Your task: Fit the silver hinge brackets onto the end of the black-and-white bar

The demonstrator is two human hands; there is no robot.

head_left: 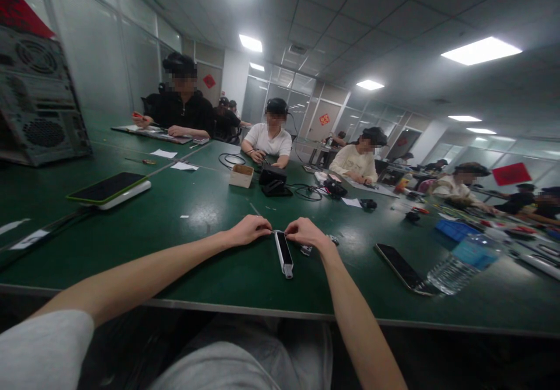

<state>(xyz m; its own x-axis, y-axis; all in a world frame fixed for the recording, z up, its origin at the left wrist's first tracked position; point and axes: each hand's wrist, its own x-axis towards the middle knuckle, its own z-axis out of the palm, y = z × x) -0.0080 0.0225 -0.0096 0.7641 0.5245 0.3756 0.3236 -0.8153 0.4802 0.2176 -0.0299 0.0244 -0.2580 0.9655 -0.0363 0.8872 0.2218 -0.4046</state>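
A slim white device with a long black screen [284,251], like a scanning pen, lies on the green table in front of me, its grey tip toward me. At its far end on the left, my left hand [250,229] is closed, thumb and fingertips pinched together. My right hand [305,231] pinches at the far end's right side. Something thin and pale shows between the fingertips, too small to name. Small grey and white parts [307,250] lie beside the right wrist, partly hidden by it.
A smartphone [403,269] and a tilted water bottle [464,263] are to the right, with a blue tray [452,229] beyond. Left lies a green-edged tablet [109,187] on a white object. An open box [241,176] and black device [273,175] stand ahead. Several people sit around.
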